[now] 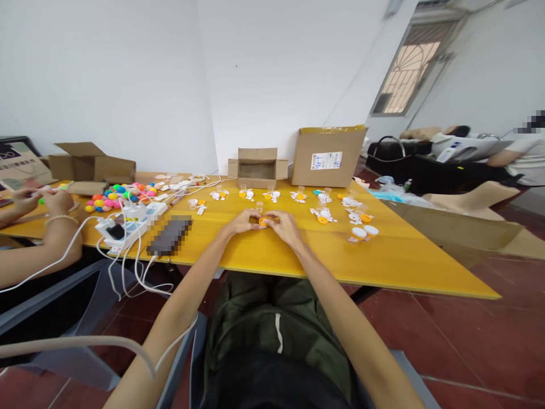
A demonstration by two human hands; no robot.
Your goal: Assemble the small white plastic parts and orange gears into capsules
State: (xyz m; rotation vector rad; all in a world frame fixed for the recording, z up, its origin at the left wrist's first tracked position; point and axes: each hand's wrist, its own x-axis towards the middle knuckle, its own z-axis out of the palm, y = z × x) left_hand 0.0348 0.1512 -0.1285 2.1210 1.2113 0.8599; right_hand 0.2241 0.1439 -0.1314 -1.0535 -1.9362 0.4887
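Between my fingertips, just above the yellow table (238,253), is a small round orange plastic piece (263,222). My left hand (247,222) pinches it from the left, and my right hand (281,225) grips its right side. Right behind my hands stands a small clear plastic cup (259,206). Farther back are several little groups of white and orange plastic parts, among them an orange disc (322,220) and white pieces (250,194). Two clear cups with white lids (359,233) stand to the right of my right hand.
An open cardboard box (257,170) and a larger closed carton (327,156) stand against the wall. On the left are a power strip (135,227) with trailing white cables, a dark blurred object (170,234), colourful balls (121,195) and another person's hands (57,200).
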